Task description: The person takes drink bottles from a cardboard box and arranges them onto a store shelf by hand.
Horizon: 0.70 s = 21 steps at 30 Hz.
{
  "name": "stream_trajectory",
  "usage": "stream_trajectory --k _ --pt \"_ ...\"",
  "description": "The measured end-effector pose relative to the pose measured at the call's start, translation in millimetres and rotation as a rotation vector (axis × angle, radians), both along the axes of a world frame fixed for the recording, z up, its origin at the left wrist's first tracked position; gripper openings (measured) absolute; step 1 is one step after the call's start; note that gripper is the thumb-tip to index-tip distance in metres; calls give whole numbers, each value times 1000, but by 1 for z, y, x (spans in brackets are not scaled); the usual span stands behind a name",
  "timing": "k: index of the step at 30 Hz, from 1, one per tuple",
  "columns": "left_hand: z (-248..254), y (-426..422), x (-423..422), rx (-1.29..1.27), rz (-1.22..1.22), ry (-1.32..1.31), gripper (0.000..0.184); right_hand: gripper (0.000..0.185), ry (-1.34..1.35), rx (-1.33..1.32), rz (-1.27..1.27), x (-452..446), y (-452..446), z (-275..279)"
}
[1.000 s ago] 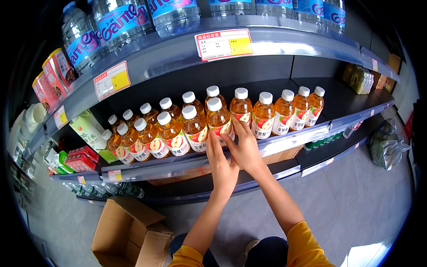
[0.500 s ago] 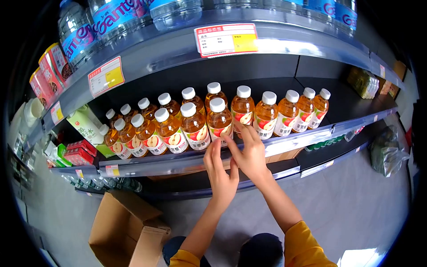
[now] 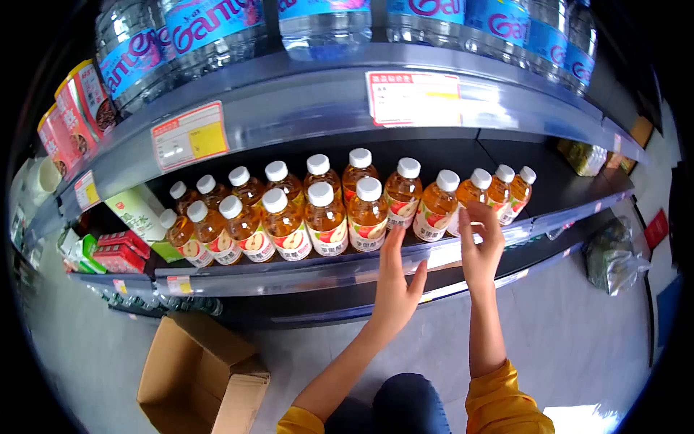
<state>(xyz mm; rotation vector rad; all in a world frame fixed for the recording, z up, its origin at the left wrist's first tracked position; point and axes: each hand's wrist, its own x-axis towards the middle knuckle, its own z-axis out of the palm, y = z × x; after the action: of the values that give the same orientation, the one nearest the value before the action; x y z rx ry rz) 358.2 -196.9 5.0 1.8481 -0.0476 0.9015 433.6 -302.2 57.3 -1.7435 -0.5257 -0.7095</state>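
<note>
Bottles of amber apple drink with white caps and apple labels stand upright along the middle shelf, mostly in two rows. My left hand [image 3: 396,291] is in front of the shelf edge, fingers up and thumb apart, holding nothing. Its fingertips are just below a bottle [image 3: 402,194] in the right half of the row. Farther right, my right hand [image 3: 483,249] has bent fingers and a separate thumb in front of another bottle [image 3: 473,189], hiding part of its label. Whether the fingertips touch that bottle is unclear. A front-row bottle [image 3: 367,217] stands left of my left hand.
Large water bottles [image 3: 325,29] line the upper shelf, whose edge [image 3: 303,105] overhangs the drinks. An open cardboard box [image 3: 195,376] sits on the floor at lower left. Red packs [image 3: 121,251] and a green-white carton [image 3: 137,217] are at the shelf's left end.
Both hands have moved right along the bottle row and farther apart from each other. The right hand has gone from the row's middle to its right part. My view has shifted slightly.
</note>
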Motion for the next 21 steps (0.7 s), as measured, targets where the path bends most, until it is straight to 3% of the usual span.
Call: stream_trajectory --k 5,8,13,21 --pt "-6 6 9 -199 -161 77 65 29 7 -155 -16 -3 -7 -22" --pt "-3 0 9 -175 -162 76 64 32 16 -284 -76 -4 -12 -23" --pt "-1 -11 29 187 46 -49 63 37 -62 -407 -42 8 -19 -38" --pt "-3 -24 55 237 271 -3 69 43 -75 -365 27 26 -17 -51"
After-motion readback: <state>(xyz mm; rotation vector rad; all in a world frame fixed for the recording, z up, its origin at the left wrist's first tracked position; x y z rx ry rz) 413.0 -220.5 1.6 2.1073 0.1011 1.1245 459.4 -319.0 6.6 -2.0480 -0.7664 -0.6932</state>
